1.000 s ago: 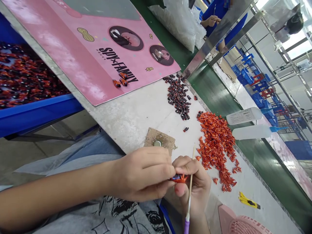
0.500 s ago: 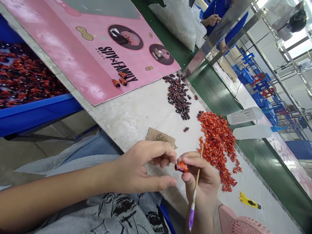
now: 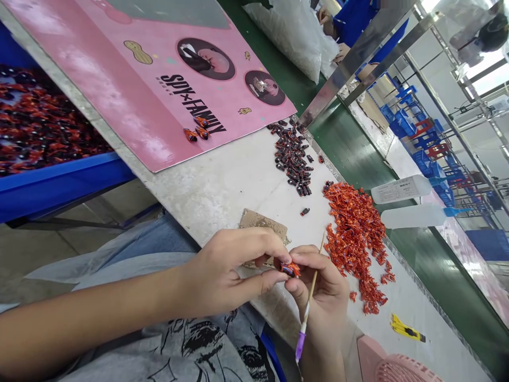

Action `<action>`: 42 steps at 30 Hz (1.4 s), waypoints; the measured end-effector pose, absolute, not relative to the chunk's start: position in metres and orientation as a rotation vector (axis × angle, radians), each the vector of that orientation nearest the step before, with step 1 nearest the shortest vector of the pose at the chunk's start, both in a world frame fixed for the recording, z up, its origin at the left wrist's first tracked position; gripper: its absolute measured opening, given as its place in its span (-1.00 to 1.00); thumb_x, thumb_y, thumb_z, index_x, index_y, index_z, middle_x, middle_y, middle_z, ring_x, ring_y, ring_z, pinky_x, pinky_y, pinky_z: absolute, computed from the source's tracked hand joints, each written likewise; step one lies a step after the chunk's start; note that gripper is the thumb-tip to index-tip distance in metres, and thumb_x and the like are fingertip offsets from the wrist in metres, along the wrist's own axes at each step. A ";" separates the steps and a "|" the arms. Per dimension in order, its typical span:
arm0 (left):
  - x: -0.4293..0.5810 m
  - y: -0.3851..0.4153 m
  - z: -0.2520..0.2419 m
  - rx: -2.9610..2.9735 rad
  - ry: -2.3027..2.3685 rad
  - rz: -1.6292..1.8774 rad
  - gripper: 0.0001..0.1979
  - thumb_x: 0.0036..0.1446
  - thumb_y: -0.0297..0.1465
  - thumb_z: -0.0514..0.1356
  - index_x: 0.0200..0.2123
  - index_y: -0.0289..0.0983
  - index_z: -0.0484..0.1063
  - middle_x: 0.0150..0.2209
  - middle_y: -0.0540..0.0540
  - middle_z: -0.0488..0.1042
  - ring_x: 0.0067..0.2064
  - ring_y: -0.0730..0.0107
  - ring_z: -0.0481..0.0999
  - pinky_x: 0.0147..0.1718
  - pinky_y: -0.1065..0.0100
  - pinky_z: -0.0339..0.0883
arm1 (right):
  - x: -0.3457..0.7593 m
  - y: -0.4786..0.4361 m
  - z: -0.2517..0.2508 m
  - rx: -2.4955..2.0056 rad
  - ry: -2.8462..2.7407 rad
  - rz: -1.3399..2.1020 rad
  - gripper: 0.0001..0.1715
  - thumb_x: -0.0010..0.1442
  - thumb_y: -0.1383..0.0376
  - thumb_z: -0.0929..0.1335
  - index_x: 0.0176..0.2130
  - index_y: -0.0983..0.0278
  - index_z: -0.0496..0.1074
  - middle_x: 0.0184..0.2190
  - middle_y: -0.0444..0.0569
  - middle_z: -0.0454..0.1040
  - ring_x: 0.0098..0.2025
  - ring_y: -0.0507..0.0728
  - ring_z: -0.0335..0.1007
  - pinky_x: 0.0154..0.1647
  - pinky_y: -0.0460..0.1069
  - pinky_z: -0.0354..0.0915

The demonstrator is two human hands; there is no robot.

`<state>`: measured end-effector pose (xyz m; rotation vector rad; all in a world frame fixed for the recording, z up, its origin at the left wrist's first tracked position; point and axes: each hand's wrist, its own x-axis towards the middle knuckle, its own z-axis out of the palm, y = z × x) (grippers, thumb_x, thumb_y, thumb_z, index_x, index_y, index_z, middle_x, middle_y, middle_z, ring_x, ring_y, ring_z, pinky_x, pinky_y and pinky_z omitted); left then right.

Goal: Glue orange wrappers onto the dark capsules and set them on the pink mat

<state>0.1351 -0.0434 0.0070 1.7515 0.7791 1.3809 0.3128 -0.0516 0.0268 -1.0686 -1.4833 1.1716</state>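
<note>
Between my hands is a small orange-and-dark plastic figure piece (image 3: pixel 290 269). My left hand (image 3: pixel 238 270) pinches its near end between thumb and fingertips. My right hand (image 3: pixel 324 286) holds the other end with thumb and forefinger. A thin wooden stick (image 3: pixel 313 286) with a purple sleeve at its lower end also rests in my right hand, slanting across the fingers. Behind my left hand lies a piece of brown cardboard (image 3: pixel 262 223) with residue on it, partly covered. Beyond my right hand spreads a heap of small orange pieces (image 3: pixel 353 228); a cluster of dark pieces (image 3: pixel 294 159) lies farther up.
A pink printed mat (image 3: pixel 131 106) carries several orange-and-dark figures (image 3: pixel 198 132). At left stands a blue bin (image 3: pixel 67 172) full of similar pieces. Two plastic bottles (image 3: pixel 401 189), a yellow cutter (image 3: pixel 407 329) and a pink fan (image 3: pixel 401 366) are to the right. A co-worker's blue sleeve (image 3: pixel 353 24) shows behind.
My left thumb and fingers have closed on the figure piece. My right hand has shifted slightly left with the piece and the stick. A loose orange piece now shows beside the heap.
</note>
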 end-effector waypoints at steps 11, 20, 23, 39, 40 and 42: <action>0.132 -0.042 0.009 1.819 0.778 1.400 -0.90 0.19 -0.55 0.16 -0.29 -0.24 0.34 -0.43 0.00 0.48 -0.41 0.45 0.45 -0.42 0.48 0.36 | 0.312 -0.051 0.028 -1.065 -1.514 1.202 -0.81 0.12 0.19 0.53 -0.21 0.12 0.63 -0.34 -0.02 0.61 -0.28 0.11 0.53 -0.28 -0.01 0.44; 0.132 -0.043 0.008 1.848 0.784 1.412 -0.89 0.19 -0.57 0.15 -0.28 -0.24 0.36 -0.41 -0.02 0.51 -0.41 0.43 0.47 -0.42 0.46 0.40 | 0.313 -0.051 0.026 -1.095 -1.525 1.203 -0.79 0.11 0.15 0.53 -0.22 0.15 0.63 -0.34 0.00 0.61 -0.29 0.12 0.54 -0.29 0.00 0.45; 0.132 -0.043 0.008 1.856 0.774 1.429 -0.88 0.20 -0.57 0.15 -0.27 -0.24 0.36 -0.41 -0.02 0.49 -0.41 0.45 0.46 -0.42 0.48 0.40 | 0.313 -0.051 0.026 -1.077 -1.525 1.222 -0.81 0.12 0.17 0.53 -0.21 0.13 0.63 -0.33 -0.01 0.60 -0.28 0.12 0.52 -0.28 0.00 0.44; 0.135 -0.044 0.011 1.627 0.855 1.281 -0.93 0.11 -0.54 0.17 -0.39 -0.27 0.37 -0.51 0.07 0.39 -0.49 0.56 0.35 -0.48 0.55 0.30 | 0.313 -0.051 0.026 -1.073 -1.497 1.284 -0.82 0.14 0.16 0.51 -0.20 0.11 0.63 -0.33 -0.04 0.59 -0.27 0.10 0.51 -0.25 -0.02 0.41; 0.136 -0.044 0.011 1.605 0.852 1.286 -0.93 0.10 -0.54 0.17 -0.40 -0.28 0.38 -0.51 0.08 0.39 -0.49 0.56 0.34 -0.48 0.55 0.30 | 0.313 -0.051 0.026 -1.074 -1.494 1.283 -0.81 0.14 0.15 0.52 -0.21 0.11 0.63 -0.33 -0.04 0.59 -0.27 0.10 0.51 -0.25 -0.02 0.41; 0.138 -0.044 0.010 1.567 0.847 1.307 -0.92 0.09 -0.55 0.17 -0.41 -0.28 0.38 -0.51 0.09 0.38 -0.49 0.58 0.33 -0.48 0.57 0.28 | 0.313 -0.051 0.026 -1.079 -1.490 1.280 -0.81 0.13 0.15 0.52 -0.21 0.11 0.63 -0.34 -0.05 0.59 -0.27 0.09 0.51 -0.25 -0.03 0.41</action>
